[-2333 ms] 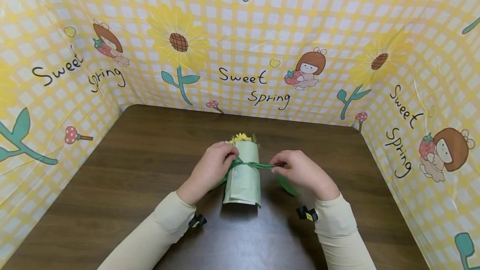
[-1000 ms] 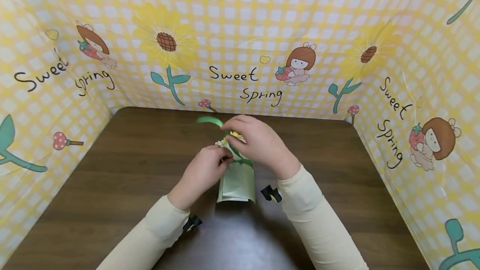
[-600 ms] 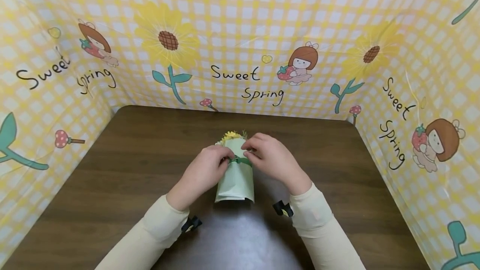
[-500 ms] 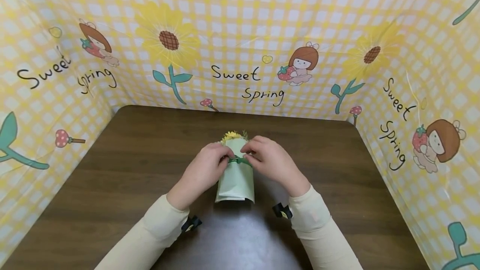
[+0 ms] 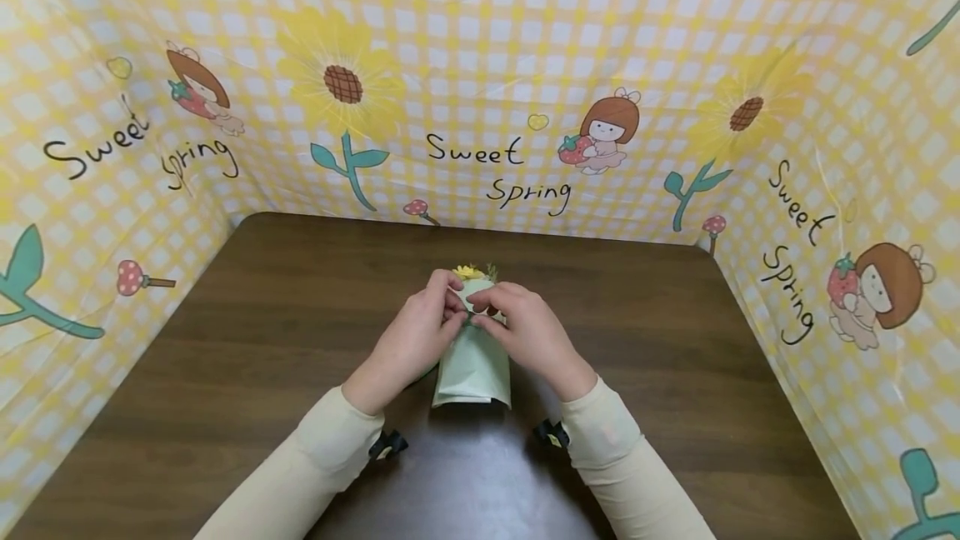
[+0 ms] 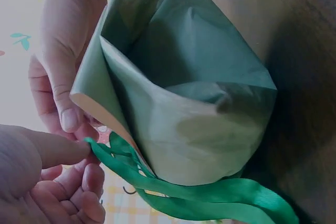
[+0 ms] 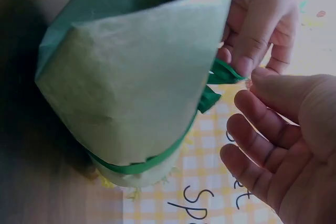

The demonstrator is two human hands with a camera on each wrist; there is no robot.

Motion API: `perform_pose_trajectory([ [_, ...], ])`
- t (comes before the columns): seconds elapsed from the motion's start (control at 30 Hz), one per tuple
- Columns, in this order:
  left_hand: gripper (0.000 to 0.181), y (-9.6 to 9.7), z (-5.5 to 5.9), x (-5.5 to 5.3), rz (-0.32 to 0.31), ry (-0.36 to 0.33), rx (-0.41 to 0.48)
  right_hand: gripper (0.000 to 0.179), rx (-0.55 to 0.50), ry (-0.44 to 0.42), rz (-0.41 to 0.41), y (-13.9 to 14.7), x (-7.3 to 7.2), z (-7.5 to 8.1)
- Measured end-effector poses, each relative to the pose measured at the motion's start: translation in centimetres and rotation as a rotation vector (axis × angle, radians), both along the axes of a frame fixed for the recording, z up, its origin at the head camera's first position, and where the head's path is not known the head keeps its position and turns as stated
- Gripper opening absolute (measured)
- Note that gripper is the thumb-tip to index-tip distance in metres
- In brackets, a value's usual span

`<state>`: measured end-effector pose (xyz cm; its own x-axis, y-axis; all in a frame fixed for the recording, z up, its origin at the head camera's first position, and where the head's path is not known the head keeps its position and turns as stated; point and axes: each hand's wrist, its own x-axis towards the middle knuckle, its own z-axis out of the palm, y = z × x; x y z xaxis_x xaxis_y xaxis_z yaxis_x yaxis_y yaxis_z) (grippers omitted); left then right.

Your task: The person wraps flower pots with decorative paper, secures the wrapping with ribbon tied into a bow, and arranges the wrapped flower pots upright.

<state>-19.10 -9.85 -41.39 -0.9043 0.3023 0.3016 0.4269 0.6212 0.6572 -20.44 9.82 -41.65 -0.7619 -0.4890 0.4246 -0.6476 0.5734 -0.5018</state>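
Note:
A bouquet wrapped in pale green paper (image 5: pixel 472 365) lies across the middle of the table, yellow flowers (image 5: pixel 468 272) showing at its far end. Its open lower end gapes in the left wrist view. Around the wrap runs a green ribbon (image 6: pixel 205 198), with a loose length trailing beside it. My left hand (image 5: pixel 416 332) pinches the ribbon near the knot. My right hand (image 5: pixel 536 332) meets it there, thumb right at the ribbon end and other fingers loosely curved in the right wrist view; I cannot tell whether it grips the ribbon.
The dark wooden table (image 5: pixel 262 315) extends around the bouquet. A yellow checked cloth (image 5: pixel 480 65) with flower prints and lettering stands up at its back and both sides. Each sleeve cuff has a small black device (image 5: pixel 388 444) beside it.
My right hand first draws the ribbon out to the right, then carries it across over the flowers. It has since come back to the knot, close against my left hand.

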Motion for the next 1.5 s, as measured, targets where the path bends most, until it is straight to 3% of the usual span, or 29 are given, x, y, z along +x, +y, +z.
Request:
perform_pose_trajectory([
  [0.13, 0.037, 0.0, -0.2, 0.1, -0.005, -0.015, 0.027, 0.018, 0.007, -0.015, -0.016, -0.3, -0.1, -0.4],
  [0.33, 0.030, -0.3, -0.1, -0.1, -0.027, -0.036, 0.031, 0.007, 0.012, -0.011, -0.066, -0.5, -0.1, -0.8],
  [0.5, 0.020, -1.3, 0.0, -0.9, 0.011, -0.064, -0.043, 0.005, -0.005, -0.021, -0.115, -0.5, -0.2, -0.9],
  [0.67, 0.022, -2.7, -0.8, -2.0, 0.068, -0.171, -0.144, 0.004, -0.003, -0.056, -0.134, -0.4, -0.2, -0.9],
  [0.8, 0.024, -3.2, -1.4, -2.4, 0.050, -0.233, -0.188, 0.005, 0.001, -0.063, -0.141, -0.4, -0.2, -0.9],
  [0.97, 0.020, -3.5, -1.9, -2.7, 0.018, -0.243, -0.205, 0.006, 0.002, -0.076, -0.155, -0.2, -0.2, -0.7],
  [1.2, 0.019, -4.1, -1.3, -2.6, 0.001, -0.281, -0.123, 0.007, 0.025, -0.098, -0.182, 0.4, -0.5, -0.7],
  [1.5, 0.020, -4.2, 1.1, -1.7, -0.027, -0.353, 0.075, 0.006, 0.027, -0.110, -0.192, 0.6, -0.6, -0.4],
])
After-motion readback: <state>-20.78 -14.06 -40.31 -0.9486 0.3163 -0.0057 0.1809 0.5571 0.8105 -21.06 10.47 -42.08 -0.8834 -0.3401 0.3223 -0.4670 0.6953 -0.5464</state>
